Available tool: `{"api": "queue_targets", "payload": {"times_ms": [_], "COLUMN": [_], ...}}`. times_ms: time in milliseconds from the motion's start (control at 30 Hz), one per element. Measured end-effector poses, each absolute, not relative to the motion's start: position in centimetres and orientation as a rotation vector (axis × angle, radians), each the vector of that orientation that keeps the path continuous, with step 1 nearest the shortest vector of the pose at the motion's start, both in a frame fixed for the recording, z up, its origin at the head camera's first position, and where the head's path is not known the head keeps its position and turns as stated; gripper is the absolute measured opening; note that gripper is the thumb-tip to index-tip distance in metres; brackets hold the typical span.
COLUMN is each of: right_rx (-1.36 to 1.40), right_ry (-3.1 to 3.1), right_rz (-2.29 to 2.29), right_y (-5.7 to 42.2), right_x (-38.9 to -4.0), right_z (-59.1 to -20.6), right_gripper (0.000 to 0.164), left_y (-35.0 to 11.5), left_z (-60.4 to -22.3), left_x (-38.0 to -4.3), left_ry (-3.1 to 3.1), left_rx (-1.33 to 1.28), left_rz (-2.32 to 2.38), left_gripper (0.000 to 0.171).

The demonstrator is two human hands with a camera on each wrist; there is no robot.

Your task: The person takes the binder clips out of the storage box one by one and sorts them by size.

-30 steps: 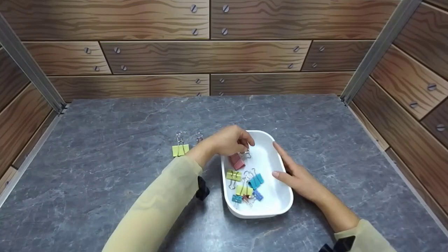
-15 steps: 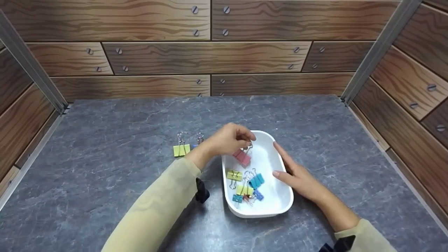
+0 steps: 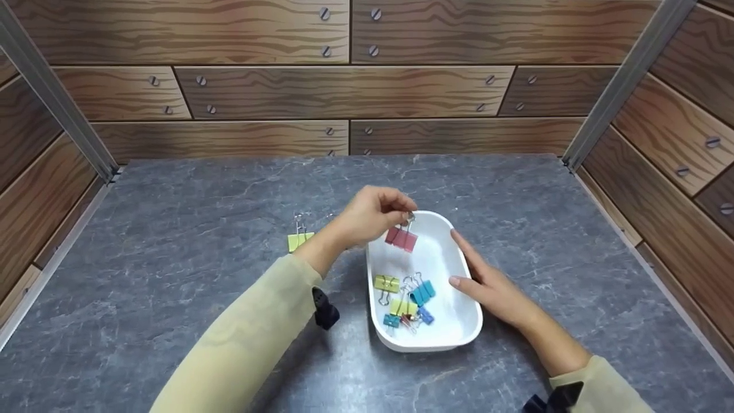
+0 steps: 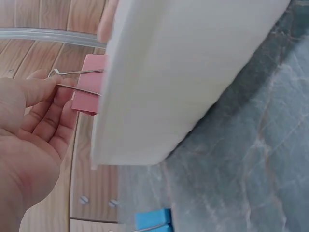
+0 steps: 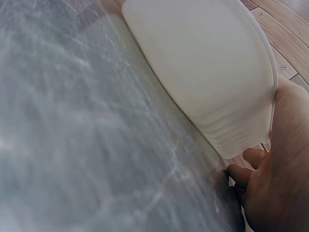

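My left hand (image 3: 371,215) pinches the wire handle of a pink binder clip (image 3: 402,238), which hangs at the far left end of a white tray (image 3: 467,338). In the left wrist view the pink clip's body shows beside the tray's rim, with thumb and fingertips at its handles. My right hand (image 3: 496,292) holds the tray's right side, thumb over the rim and fingers along the outer wall. Inside the tray's near half lie a yellow-green binder clip (image 3: 387,283), a teal binder clip (image 3: 423,293), a small blue clip (image 3: 425,315) and several others.
Left of the tray, a yellow-green binder clip (image 3: 299,241) stands on the grey marbled table (image 3: 218,212), partly behind my left forearm. A blue binder clip (image 4: 153,220) lies near it in the left wrist view. Wood-patterned walls (image 3: 287,92) enclose the back and sides.
My left hand has risen and moved away toward the tray's far end, lifting the pink binder clip from the tray floor. My right hand has stayed on the tray's side.
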State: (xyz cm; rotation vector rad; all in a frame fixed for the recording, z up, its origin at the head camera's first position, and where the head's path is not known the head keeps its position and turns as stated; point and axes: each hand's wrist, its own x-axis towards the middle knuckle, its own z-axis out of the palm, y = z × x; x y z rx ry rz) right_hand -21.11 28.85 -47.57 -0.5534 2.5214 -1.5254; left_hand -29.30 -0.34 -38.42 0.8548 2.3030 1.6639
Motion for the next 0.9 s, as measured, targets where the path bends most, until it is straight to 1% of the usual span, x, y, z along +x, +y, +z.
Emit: {"api": "queue_targets", "payload": {"times_ms": [267,700,900], "right_rx": [-0.542,-0.566,-0.575], "right_ry": [2.519,2.509,2.51], "right_rz": [-1.536,-1.541,-1.548], "right_y": [28.9,28.8,28.8], "right_x": [-21.0,-21.1,-21.1], "right_z": [-47.7,-47.5,-47.6], "right_gripper": [0.082,0.082,0.082], "left_y": [-2.8,-9.2,-11.7], "left_z": [-36.5,-34.6,-33.9], "left_x": [-29.3,-30.0,-30.2], "left_ry": [2.31,2.434,2.474], "left_rx": [0.808,0.643,0.609], "left_rz": [1.748,1.873,1.934], "left_gripper": [0.018,0.017,0.015]}}
